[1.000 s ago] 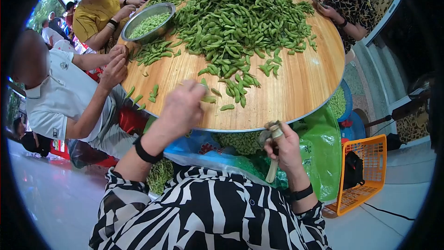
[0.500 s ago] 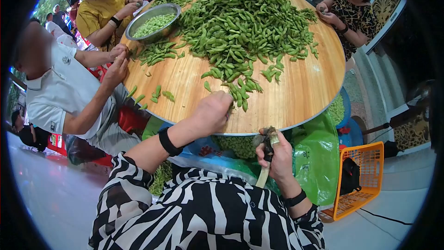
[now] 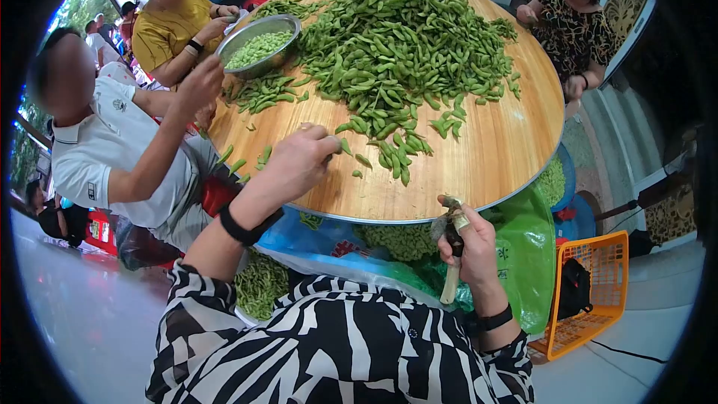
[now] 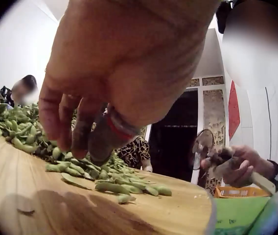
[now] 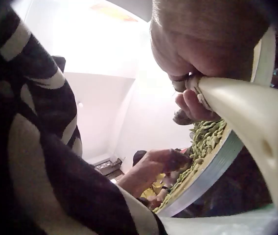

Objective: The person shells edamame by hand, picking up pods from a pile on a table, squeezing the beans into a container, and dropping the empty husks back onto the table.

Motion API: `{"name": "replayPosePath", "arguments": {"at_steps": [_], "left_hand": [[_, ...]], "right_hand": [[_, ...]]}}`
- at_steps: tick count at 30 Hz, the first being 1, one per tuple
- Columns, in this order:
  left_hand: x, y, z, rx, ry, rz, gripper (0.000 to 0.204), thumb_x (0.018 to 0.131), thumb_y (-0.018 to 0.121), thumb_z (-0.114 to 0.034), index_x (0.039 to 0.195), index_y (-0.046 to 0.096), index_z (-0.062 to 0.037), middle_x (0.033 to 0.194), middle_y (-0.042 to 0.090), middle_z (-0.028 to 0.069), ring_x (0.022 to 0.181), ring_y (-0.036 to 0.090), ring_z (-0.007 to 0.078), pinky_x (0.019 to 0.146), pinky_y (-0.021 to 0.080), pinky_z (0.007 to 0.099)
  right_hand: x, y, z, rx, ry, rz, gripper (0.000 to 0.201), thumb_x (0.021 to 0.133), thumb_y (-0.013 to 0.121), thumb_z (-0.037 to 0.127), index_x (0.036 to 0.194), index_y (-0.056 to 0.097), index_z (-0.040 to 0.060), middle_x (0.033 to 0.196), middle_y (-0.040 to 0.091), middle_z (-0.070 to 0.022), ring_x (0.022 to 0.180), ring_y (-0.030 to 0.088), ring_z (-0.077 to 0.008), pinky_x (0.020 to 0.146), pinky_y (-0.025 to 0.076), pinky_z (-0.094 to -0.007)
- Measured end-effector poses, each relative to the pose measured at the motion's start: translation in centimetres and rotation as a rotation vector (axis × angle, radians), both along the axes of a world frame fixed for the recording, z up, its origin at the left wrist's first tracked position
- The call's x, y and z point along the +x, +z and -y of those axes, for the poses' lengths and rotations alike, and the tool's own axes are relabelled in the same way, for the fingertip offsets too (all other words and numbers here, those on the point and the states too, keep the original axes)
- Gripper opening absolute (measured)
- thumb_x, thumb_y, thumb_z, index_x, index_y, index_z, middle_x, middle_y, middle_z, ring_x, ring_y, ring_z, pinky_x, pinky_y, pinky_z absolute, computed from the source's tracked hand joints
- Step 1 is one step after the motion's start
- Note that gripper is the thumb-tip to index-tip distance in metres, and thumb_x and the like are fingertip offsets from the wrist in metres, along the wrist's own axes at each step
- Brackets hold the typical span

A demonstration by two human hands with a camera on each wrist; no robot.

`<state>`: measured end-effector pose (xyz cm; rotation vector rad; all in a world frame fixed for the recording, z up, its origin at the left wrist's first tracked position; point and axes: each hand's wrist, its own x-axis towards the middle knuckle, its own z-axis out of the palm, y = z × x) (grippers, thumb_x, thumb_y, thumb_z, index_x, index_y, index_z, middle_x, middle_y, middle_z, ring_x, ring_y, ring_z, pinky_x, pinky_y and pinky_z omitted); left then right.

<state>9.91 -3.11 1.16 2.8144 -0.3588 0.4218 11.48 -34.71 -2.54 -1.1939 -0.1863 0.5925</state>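
Observation:
In the head view my left hand (image 3: 299, 158) is over the left front of the round table, beside an edamame pod (image 3: 345, 147). Its fingers (image 4: 82, 127) hang curved downward in the left wrist view, one with a red band; I cannot tell whether they pinch anything. Past the table's front edge, my right hand (image 3: 476, 247) grips a pale tool handle (image 3: 450, 284). The right wrist view shows this handle (image 5: 246, 115) as smooth and curved, with a hole in it. Dark, dirty-looking fingertips and a pale wrap show at the hand's upper end. A large edamame heap (image 3: 404, 45) covers the table's back.
A metal bowl (image 3: 292, 46) of shelled beans stands at the left rim. Several people sit around the wooden table (image 3: 493, 157). Below its front edge hang blue and green bags (image 3: 527, 254). An orange crate (image 3: 609, 284) is at the right, with a blue basin behind it.
My left hand went right to the pods near the front, then came back left and up. The right hand keeps its grip on the handle. The person at the left has lifted a hand.

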Motion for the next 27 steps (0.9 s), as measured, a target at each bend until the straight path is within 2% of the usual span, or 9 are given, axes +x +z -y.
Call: {"name": "replayPosePath", "arguments": {"at_steps": [1,4,9,12,14,15,20,23,27], "left_hand": [[1.2,-1.0,-0.2,0.006,-0.077,0.017,0.023,0.070,0.062,0.004,0.091,0.061,-0.0043,0.085,0.056,0.0138,0.085,0.056,0.0336,0.071,0.047,0.0416],[2.9,-2.6,1.0,-0.094,-0.100,-0.067,0.017,0.071,0.062,0.000,0.087,0.059,-0.0029,0.083,0.056,0.0146,0.085,0.057,0.0341,0.073,0.047,0.0430],[3.9,-4.2,1.6,-0.035,-0.178,-0.044,0.017,0.071,0.062,0.002,0.087,0.059,-0.0021,0.085,0.055,0.0157,0.087,0.056,0.0358,0.074,0.047,0.0441],[3.7,-4.2,2.9,-0.199,-0.086,-0.022,0.016,0.072,0.063,0.002,0.087,0.059,-0.0010,0.085,0.059,0.0151,0.083,0.060,0.0306,0.071,0.049,0.0395],[2.8,-2.8,4.5,-0.776,-0.066,-0.366,0.019,0.081,0.061,0.004,0.099,0.059,-0.0003,0.085,0.061,0.0040,0.075,0.059,0.0157,0.063,0.049,0.0298],[1.9,-0.3,6.1,-1.015,-0.012,-0.535,0.014,0.084,0.063,0.003,0.096,0.061,-0.0026,0.085,0.062,-0.0007,0.074,0.056,0.0066,0.064,0.048,0.0231],[1.2,-1.5,10.0,-1.171,-0.188,-0.361,0.017,0.077,0.070,0.005,0.091,0.063,-0.0023,0.083,0.063,0.0003,0.076,0.058,0.0068,0.065,0.049,0.0221],[1.0,-2.2,11.2,-1.402,-0.158,-0.475,0.018,0.077,0.069,0.007,0.092,0.062,-0.0018,0.086,0.064,0.0013,0.078,0.059,0.0079,0.067,0.051,0.0233],[0.8,-2.0,12.2,-1.451,-0.071,-0.532,0.020,0.077,0.067,0.007,0.093,0.061,-0.0017,0.088,0.064,0.0022,0.080,0.061,0.0089,0.069,0.054,0.0245]], "right_hand": [[0.0,0.2,-0.1,0.005,0.018,-0.011,0.036,0.100,0.039,0.018,0.128,0.050,0.0000,0.057,0.049,-0.0033,0.043,0.042,-0.0068,0.040,0.032,-0.0195],[-0.1,0.0,-0.3,-0.021,0.005,-0.013,0.036,0.100,0.039,0.018,0.128,0.050,0.0002,0.058,0.049,-0.0029,0.044,0.042,-0.0065,0.039,0.031,-0.0189],[-0.2,0.1,-0.2,-0.063,0.018,-0.024,0.035,0.100,0.039,0.018,0.128,0.050,-0.0001,0.059,0.050,-0.0031,0.044,0.042,-0.0066,0.039,0.030,-0.0187],[-0.2,0.1,-0.4,-0.028,0.030,-0.025,0.036,0.100,0.038,0.018,0.129,0.050,0.0009,0.059,0.050,-0.0034,0.044,0.041,-0.0068,0.040,0.030,-0.0190],[-0.2,0.4,-0.7,-0.014,0.063,-0.036,0.037,0.100,0.037,0.018,0.131,0.048,0.0022,0.059,0.050,-0.0034,0.043,0.040,-0.0069,0.040,0.030,-0.0192],[-0.2,0.6,-0.8,-0.004,0.091,-0.061,0.037,0.100,0.037,0.018,0.133,0.047,0.0037,0.059,0.050,-0.0031,0.044,0.040,-0.0069,0.040,0.031,-0.0192],[-0.5,0.9,-1.4,0.043,0.107,-0.074,0.038,0.100,0.039,0.017,0.135,0.045,0.0056,0.061,0.050,-0.0035,0.046,0.042,-0.0072,0.041,0.032,-0.0190],[-0.7,0.5,-1.4,0.082,0.079,-0.033,0.045,0.101,0.040,0.025,0.140,0.036,0.0039,0.059,0.050,-0.0081,0.043,0.042,-0.0107,0.040,0.033,-0.0209],[-0.9,0.2,-1.2,0.143,0.062,-0.072,0.045,0.101,0.039,0.025,0.141,0.035,0.0042,0.059,0.049,-0.0076,0.043,0.041,-0.0106,0.040,0.033,-0.0211]]}}
